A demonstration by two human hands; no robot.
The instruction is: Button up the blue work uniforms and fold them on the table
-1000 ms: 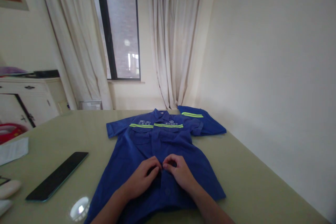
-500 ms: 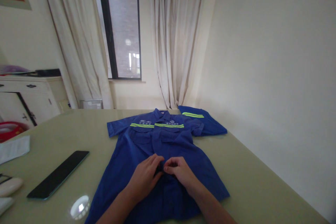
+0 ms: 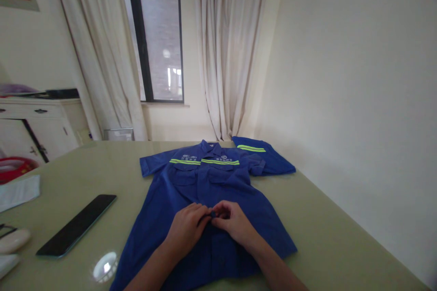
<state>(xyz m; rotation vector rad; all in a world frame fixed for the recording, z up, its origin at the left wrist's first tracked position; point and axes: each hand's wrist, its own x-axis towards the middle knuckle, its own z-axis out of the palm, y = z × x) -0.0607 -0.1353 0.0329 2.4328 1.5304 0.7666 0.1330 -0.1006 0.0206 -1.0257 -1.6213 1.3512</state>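
Note:
A blue short-sleeved work shirt (image 3: 184, 191) lies spread face up on the table, its collar toward the window and yellow-green reflective strips across the chest. Over the middle of its front placket, my left hand (image 3: 187, 227) pinches a bit of the cloth between thumb and fingers. Right beside it, my right hand (image 3: 234, 223) is closed on the same raised edge, fingertips almost touching the left ones. A small dark blue piece of the placket shows between them. Whether a button sits in the fingers is hidden.
Behind the shirt's right sleeve lies a folded blue garment (image 3: 273, 159) with a reflective strip. On the left of the table (image 3: 327, 232) are a dark flat phone-like slab (image 3: 77, 225), white paper (image 3: 20, 193) and a pale rounded object (image 3: 13, 242). A wall borders the right edge.
My left fingers have closed from a wider gap into a pinch, and both hands have drawn together on the placket. A bit of blue cloth now stands up between the fingertips.

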